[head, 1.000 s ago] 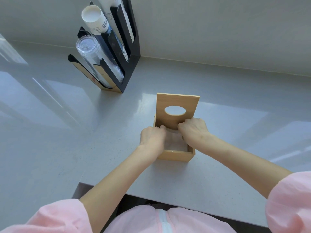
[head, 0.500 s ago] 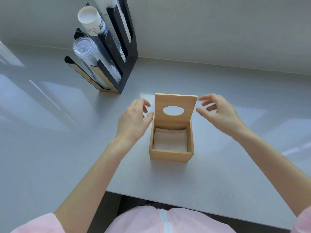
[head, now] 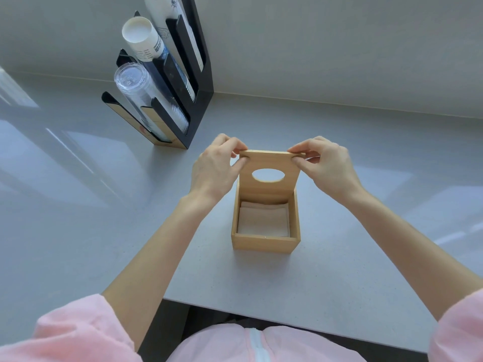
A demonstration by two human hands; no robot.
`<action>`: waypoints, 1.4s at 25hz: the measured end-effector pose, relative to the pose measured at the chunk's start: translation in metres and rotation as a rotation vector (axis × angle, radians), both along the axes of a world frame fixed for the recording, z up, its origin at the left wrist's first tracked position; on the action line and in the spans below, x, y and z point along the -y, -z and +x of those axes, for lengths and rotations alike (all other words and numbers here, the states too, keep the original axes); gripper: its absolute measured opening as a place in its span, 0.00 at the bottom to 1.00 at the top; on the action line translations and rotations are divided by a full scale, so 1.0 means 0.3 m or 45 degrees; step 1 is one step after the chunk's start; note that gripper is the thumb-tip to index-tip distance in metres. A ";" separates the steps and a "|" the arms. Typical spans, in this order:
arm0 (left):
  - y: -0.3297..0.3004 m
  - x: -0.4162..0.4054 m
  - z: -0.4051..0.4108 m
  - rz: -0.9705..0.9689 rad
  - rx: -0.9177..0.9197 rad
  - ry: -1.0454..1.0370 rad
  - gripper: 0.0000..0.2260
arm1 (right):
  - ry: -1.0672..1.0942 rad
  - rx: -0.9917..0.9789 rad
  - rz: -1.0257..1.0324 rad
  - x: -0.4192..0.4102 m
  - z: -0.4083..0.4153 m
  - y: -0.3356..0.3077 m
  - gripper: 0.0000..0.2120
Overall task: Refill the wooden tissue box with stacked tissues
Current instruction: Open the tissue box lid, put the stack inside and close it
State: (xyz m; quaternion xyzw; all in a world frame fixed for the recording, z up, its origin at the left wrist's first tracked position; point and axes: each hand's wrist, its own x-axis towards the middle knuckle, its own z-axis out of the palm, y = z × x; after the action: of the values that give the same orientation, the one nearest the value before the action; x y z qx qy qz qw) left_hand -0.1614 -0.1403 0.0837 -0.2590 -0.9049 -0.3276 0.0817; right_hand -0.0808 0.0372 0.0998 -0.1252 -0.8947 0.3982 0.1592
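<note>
Cups stacked in a black tiered holder (head: 193,100) stand far left on the grey counter (head: 104,205). Left hand (head: 213,169) pinches the upright wooden lid (head: 271,176) at one top corner, right hand (head: 328,169) the other. Below sits the open wooden tissue box (head: 265,241), white stacked tissues (head: 262,220) inside.

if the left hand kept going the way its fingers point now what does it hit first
The left hand points right, across the upright lid it pinches. Beyond that corner, probably the right hand at the other corner, though depth is unclear.
</note>
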 end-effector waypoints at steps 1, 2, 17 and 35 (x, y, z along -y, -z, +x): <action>0.010 0.007 0.003 0.045 -0.004 0.031 0.06 | -0.015 -0.023 -0.004 0.002 0.011 0.005 0.08; 0.021 0.020 0.013 0.105 0.006 0.066 0.05 | -0.036 -0.051 -0.011 0.006 0.026 0.014 0.07; 0.199 0.187 0.216 0.110 -0.228 0.422 0.10 | -0.075 -0.203 0.026 0.088 0.272 0.250 0.09; 0.281 0.208 0.251 -0.114 -0.247 0.315 0.13 | -0.111 -0.120 0.182 0.140 0.317 0.333 0.11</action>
State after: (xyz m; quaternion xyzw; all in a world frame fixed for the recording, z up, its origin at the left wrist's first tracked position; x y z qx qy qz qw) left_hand -0.0862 -0.2028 -0.0007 -0.4022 -0.8677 -0.2679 0.1162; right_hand 0.0143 -0.0049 -0.0001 -0.0556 -0.9169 0.3454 0.1921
